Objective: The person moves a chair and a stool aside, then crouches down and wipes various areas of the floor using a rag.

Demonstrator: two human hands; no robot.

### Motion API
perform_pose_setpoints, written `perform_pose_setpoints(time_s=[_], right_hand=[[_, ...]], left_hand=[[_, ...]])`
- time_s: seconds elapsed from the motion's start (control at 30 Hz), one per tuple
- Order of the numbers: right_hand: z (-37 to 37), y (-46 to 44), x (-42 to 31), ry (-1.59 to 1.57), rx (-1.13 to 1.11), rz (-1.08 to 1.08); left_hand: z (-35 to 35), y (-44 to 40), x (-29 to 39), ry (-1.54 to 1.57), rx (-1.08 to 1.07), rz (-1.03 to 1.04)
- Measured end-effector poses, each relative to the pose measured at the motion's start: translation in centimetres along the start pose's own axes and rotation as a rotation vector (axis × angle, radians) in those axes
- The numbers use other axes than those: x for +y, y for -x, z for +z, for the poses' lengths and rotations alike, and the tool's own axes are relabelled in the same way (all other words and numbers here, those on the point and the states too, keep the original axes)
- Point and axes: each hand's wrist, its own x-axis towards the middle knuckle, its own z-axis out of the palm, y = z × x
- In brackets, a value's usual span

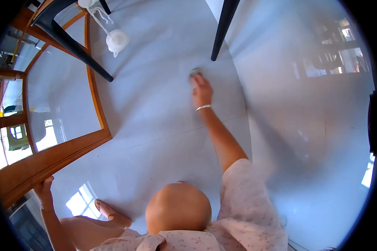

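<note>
My right hand (202,90), with a white bracelet at the wrist, reaches far forward over the pale, glossy floor (155,108). Its fingers are closed on a small grey-green object (195,72) that looks pressed to the floor; its kind is too small to make out. At the lower left, my left hand (45,190) grips the edge of a wooden frame (58,165) with glass panes. Part of its fingers is hidden behind the wood. My bent knee (178,207) and a sandalled foot (109,211) show below.
Dark furniture legs (224,29) stand ahead, one of them (79,52) slanting in front of the glass panel. A white round item (117,41) with a cord lies on the floor near it. A glossy white surface (297,108) rises along the right side.
</note>
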Motion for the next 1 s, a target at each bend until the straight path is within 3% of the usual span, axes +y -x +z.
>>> perform_pose_setpoints(time_s=[0.1,0.17,0.23,0.37,0.43,0.5,0.63,0.7,0.77,0.87,0.9,1.0], right_hand=[[-0.4,2.0,-5.8,-0.185,-0.283,-0.204],[0.1,3.7,-7.0,-0.467,-0.501,-0.209],[-0.1,2.7,-7.1,-0.561,-0.432,-0.237],[-0.1,-5.8,-2.4,-0.38,-0.094,-0.042],[3.1,-8.4,2.2,-0.147,0.031,-0.158],[5.8,-9.2,4.3,-0.022,-0.069,-0.013],[5.9,-4.7,-2.6,-0.184,-0.228,-0.217],[5.3,-1.0,-6.1,-0.359,-0.514,-0.219],[3.7,2.8,-9.4,-0.381,-0.491,-0.413],[1.6,3.9,-11.7,-0.636,-0.77,-0.405],[1.7,3.4,-11.6,-0.629,-0.773,-0.406],[2.1,-0.9,-10.1,-0.554,-0.388,-0.174]], left_hand=[[0.6,0.2,1.0,-0.033,-0.009,-0.032],[1.3,0.5,1.9,-0.012,0.077,0.013],[1.4,0.7,1.8,-0.027,0.075,0.022],[-1.6,1.3,-0.4,-0.098,-0.009,-0.045],[-1.6,1.7,0.0,-0.131,-0.028,-0.057],[-0.9,1.8,1.7,-0.174,-0.031,-0.071],[1.2,1.8,2.9,-0.072,0.0,-0.024],[1.2,1.5,2.9,-0.026,-0.035,-0.041],[2.4,1.0,3.4,-0.095,0.023,0.142],[1.6,0.8,2.2,-0.053,-0.1,0.095],[1.8,0.7,2.1,-0.045,-0.101,0.094],[1.9,0.8,2.2,-0.029,-0.091,0.15]])
